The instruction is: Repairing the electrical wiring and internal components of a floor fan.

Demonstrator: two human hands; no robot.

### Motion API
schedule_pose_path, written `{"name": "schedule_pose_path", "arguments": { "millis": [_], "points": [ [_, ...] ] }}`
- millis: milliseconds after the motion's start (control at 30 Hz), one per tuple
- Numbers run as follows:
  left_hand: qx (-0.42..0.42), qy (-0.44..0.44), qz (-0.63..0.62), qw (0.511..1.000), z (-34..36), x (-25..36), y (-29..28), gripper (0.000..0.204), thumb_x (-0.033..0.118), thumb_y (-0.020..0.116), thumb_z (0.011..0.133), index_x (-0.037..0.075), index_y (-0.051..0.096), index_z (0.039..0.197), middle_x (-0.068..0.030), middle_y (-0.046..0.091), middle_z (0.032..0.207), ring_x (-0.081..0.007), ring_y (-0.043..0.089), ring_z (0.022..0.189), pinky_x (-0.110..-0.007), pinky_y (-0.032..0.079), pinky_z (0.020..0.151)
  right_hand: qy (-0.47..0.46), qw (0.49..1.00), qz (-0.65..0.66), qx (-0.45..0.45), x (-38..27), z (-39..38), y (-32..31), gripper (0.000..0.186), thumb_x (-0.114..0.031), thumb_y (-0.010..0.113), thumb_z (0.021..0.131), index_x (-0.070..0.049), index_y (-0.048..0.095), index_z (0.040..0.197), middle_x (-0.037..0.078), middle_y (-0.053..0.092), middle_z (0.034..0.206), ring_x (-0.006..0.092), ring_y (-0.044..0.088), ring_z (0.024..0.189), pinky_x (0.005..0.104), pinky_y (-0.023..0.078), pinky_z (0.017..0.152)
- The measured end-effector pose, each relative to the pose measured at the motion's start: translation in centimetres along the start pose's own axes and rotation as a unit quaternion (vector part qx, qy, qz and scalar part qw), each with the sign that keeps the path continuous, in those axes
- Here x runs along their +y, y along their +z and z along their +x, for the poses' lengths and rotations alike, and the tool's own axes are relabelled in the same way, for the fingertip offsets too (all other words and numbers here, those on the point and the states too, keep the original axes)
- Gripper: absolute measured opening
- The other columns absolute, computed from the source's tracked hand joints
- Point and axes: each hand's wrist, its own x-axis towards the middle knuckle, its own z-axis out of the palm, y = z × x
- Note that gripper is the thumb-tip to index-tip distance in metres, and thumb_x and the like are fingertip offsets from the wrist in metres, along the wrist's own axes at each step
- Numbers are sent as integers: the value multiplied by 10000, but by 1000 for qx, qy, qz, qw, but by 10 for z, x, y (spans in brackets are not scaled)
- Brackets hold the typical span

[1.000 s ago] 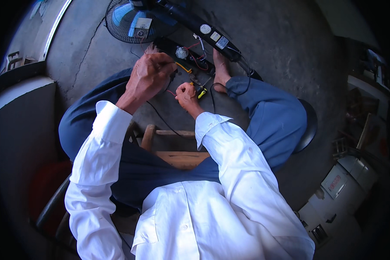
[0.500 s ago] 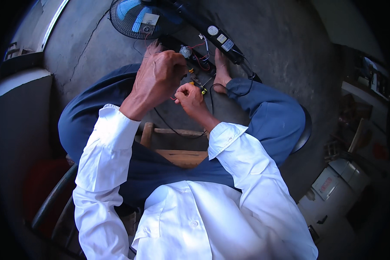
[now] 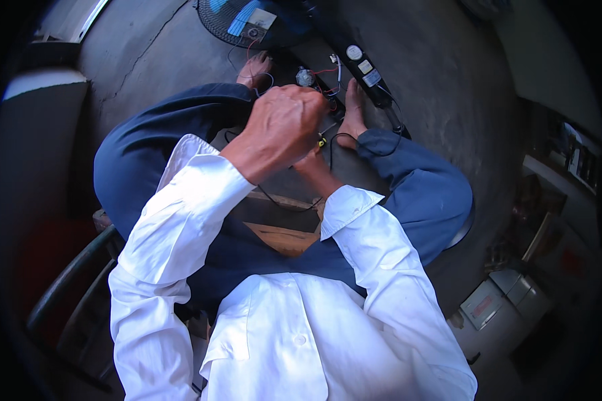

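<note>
My left hand (image 3: pixel 281 120) is closed in a loose fist in front of the open black housing, over my right hand (image 3: pixel 309 160), whose fingers are mostly hidden behind it. What the left one holds is out of sight. Just beyond them a clear component (image 3: pixel 306 78) sits among red wires (image 3: pixel 324 71) and a white connector lead (image 3: pixel 338 67). A yellow-handled tool (image 3: pixel 322 143) shows beside the right hand. A black pole with labels (image 3: pixel 354 53) slants to the right, and a black cord (image 3: pixel 381 154) loops from it across my trousers.
The fan cage (image 3: pixel 217 27) lies on the concrete floor (image 3: pixel 147 40) at the top, near my bare feet (image 3: pixel 351 113). A wooden seat (image 3: pixel 281 237) shows between my legs. A dark chair rail (image 3: pixel 73 267) stands at left, a pale metal appliance (image 3: pixel 488 307) at lower right.
My left hand has moved to the right and now covers most of my right hand, whose fingers and red wire were visible before. The whole view has shifted a little.
</note>
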Motion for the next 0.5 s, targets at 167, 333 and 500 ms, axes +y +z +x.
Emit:
{"name": "schedule_pose_path", "arguments": {
  "millis": [167, 333, 500],
  "points": [
    [-55, -35, 17, 998, -1, 4, -3, 196, 77, 691, 725, 38, 719, 915, -166, 679, 908, -345, 657, 925, -442, 525, 767, 49, 986, 156, -34, -3, 9, 5, 468, -175, 732, 830, 0, 558, 1228, 156, 628, 1187, 265, 591, 1096, 354, 466, 941],
    [-72, -74, 3, 995, -1, -1, -8, 215, 71, 683, 730, 48, 730, 939, -163, 687, 919, -349, 661, 920, -440, 524, 778, 109, 943, 310, -59, 1, 11, 1, 657, -217, 780, 828, -13, 473, 1372, 147, 555, 1337, 247, 507, 1238, 356, 403, 1039],
    [22, -46, -9, 999, -3, -9, -7, 112, 91, 639, 749, 16, 709, 794, -221, 692, 827, -387, 690, 827, -449, 550, 717, 107, 951, 288, -35, -10, 2, 2, 639, -210, 787, 806, -1, 494, 1333, 140, 579, 1307, 269, 546, 1196, 363, 435, 1006]
  ]
}}
